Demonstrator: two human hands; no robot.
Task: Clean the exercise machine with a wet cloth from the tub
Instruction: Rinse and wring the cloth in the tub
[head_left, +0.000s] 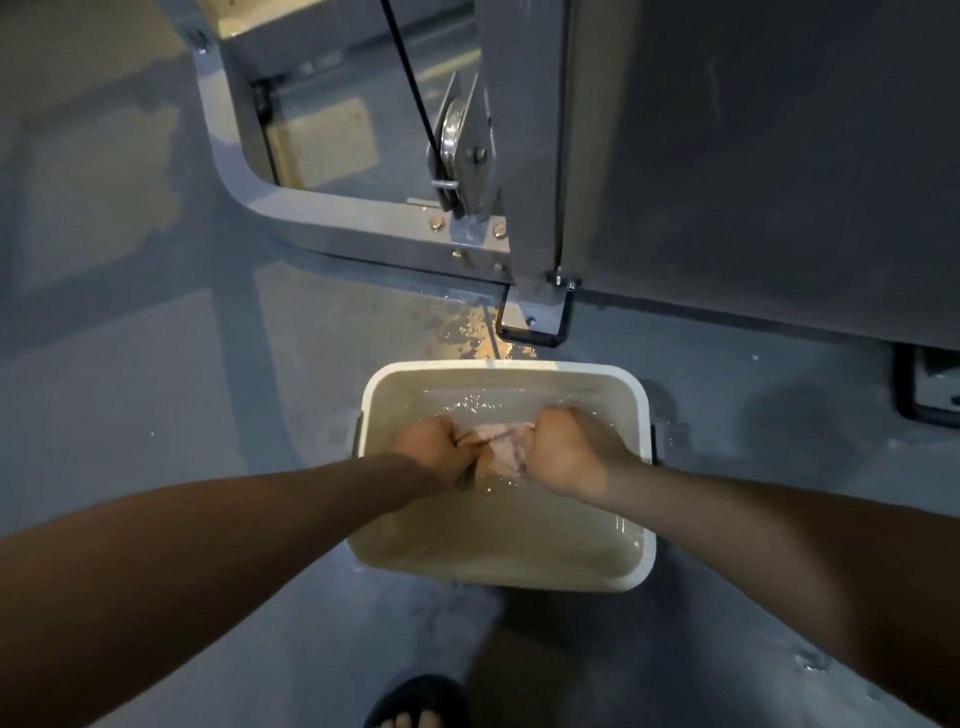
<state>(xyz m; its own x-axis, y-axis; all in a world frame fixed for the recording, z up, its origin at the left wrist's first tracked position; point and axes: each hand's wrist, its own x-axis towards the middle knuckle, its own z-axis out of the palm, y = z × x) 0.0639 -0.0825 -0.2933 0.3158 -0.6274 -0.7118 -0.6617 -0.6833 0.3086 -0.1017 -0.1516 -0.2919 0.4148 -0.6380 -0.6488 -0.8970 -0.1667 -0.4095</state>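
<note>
Your left arm (208, 535) reaches in from 8 o'clock and your right arm (779, 540) from 4 o'clock, both bare and nearly straight. Your left hand (428, 446) and right hand (563, 451) sit close together, backs up. Each is fisted round one end of the cloth (501, 448) bunched between them, with the right at 3 o'clock of the left.

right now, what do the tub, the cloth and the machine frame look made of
Tub: probably plastic, smooth off-white walls, rounded corners. Cloth: soft pinkish fabric, wet and bunched into folds. Machine frame: likely painted metal, matte grey, rigid, held by bolts.
</note>
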